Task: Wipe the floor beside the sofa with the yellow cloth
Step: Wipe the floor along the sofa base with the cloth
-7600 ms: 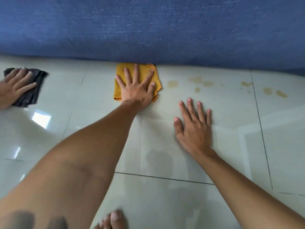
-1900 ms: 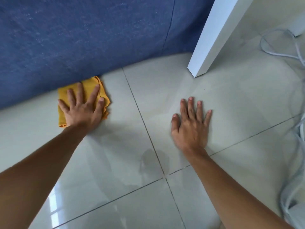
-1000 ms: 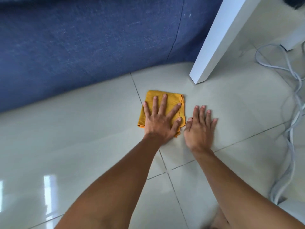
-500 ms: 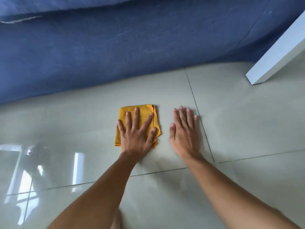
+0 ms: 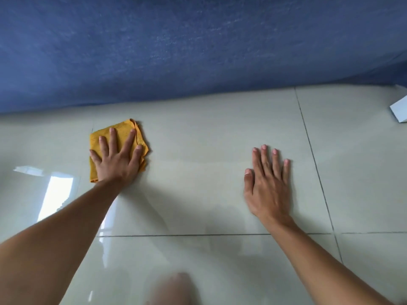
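A folded yellow cloth lies flat on the pale glossy tiled floor, a short way in front of the blue sofa. My left hand presses down on the cloth with fingers spread, covering most of it. My right hand rests flat on the bare tile well to the right, fingers apart, holding nothing.
The sofa's fabric front fills the whole top of the view. The foot of a white furniture leg shows at the right edge. Dark grout lines cross the tiles. A blurred foot sits at the bottom centre.
My left hand has slid the cloth to the left, away from my right hand. The two hands were side by side and are now far apart. The view has also shifted left.
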`<state>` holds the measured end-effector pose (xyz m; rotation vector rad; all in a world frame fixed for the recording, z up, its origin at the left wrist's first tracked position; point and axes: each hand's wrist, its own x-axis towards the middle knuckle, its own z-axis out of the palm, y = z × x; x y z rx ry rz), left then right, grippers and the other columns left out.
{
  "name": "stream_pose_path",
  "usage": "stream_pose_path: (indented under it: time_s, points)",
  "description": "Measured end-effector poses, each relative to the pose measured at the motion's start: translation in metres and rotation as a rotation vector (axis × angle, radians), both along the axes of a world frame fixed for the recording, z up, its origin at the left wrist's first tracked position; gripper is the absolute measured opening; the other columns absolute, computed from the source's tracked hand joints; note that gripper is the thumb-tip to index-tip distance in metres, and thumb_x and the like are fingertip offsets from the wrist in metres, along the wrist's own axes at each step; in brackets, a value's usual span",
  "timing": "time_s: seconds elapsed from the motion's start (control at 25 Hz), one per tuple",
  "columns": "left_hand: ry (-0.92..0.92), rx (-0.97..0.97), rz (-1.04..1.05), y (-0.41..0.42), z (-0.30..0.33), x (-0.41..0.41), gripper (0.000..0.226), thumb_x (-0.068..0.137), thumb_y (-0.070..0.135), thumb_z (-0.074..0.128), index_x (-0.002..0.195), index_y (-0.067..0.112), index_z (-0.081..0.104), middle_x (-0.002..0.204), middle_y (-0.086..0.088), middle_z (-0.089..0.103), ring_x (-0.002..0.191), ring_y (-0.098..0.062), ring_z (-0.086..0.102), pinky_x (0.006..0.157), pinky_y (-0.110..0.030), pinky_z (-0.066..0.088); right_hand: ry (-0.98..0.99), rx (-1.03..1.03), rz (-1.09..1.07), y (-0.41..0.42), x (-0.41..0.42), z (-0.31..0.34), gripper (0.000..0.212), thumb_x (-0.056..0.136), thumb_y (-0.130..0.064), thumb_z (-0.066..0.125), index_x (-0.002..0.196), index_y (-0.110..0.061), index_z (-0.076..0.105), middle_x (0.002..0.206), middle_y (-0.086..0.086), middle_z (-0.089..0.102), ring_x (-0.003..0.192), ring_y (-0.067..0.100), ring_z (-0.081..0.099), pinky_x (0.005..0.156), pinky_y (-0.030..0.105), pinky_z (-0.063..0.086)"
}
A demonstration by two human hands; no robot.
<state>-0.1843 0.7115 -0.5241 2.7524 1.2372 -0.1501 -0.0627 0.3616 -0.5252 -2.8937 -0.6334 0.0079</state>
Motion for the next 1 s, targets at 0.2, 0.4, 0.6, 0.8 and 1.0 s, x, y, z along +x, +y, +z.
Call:
stream_pose_path:
  time_s: [0.2, 0.4, 0.6, 0.8, 1.0]
  points:
    - [-0.019, -0.011, 0.047, 0.011, -0.005, 0.060, 0.061, 0.086, 0.069, 0.010, 0.145, 0.058, 0.000, 0.165, -0.001, -0.005, 0.150, -0.037, -0.006, 0.114, -0.067, -0.004, -0.047, 0.001, -0.003, 0.001, 0.001, -0.009, 0.061, 0.099, -0.037, 0.030, 0.155, -0.013, 0.030, 0.165, 0.008, 0.026, 0.153, 0.032, 0.020, 0.124, 0.056, 0.011]
    - [-0.045, -0.009, -0.090, -0.044, -0.005, 0.114, 0.062, 0.087, 0.068, 0.008, 0.147, 0.055, -0.001, 0.165, -0.003, -0.005, 0.149, -0.039, -0.005, 0.113, -0.068, -0.005, -0.051, 0.016, -0.001, -0.001, 0.000, -0.009, 0.060, 0.100, -0.035, 0.032, 0.156, -0.013, 0.029, 0.165, 0.007, 0.025, 0.154, 0.031, 0.018, 0.124, 0.056, 0.012]
    - [-0.066, -0.026, -0.267, -0.132, -0.003, 0.170, 0.061, 0.089, 0.067, 0.010, 0.148, 0.053, 0.000, 0.165, -0.004, -0.005, 0.149, -0.039, -0.007, 0.112, -0.069, -0.006, 0.020, 0.183, -0.007, -0.008, 0.007, 0.003, 0.062, 0.098, -0.038, 0.026, 0.155, -0.013, 0.033, 0.164, 0.008, 0.028, 0.154, 0.028, 0.019, 0.124, 0.054, 0.016]
    - [-0.079, -0.026, -0.409, -0.207, -0.003, 0.214, 0.062, 0.090, 0.066, 0.008, 0.149, 0.051, -0.001, 0.165, -0.006, -0.006, 0.149, -0.040, -0.008, 0.112, -0.069, -0.007, -0.032, 0.211, -0.208, -0.078, 0.055, 0.009, 0.058, 0.098, -0.032, 0.037, 0.152, -0.010, 0.039, 0.161, 0.010, 0.033, 0.152, 0.030, 0.025, 0.124, 0.054, 0.013]
    - [-0.073, -0.031, -0.542, -0.295, -0.002, 0.267, 0.063, 0.089, 0.066, 0.005, 0.150, 0.049, -0.002, 0.165, -0.006, -0.007, 0.148, -0.041, -0.010, 0.111, -0.070, -0.008, -0.018, 0.086, -0.428, -0.178, 0.084, 0.002, 0.061, 0.097, -0.032, 0.032, 0.153, -0.010, 0.035, 0.164, 0.009, 0.029, 0.154, 0.029, 0.019, 0.125, 0.056, 0.009]
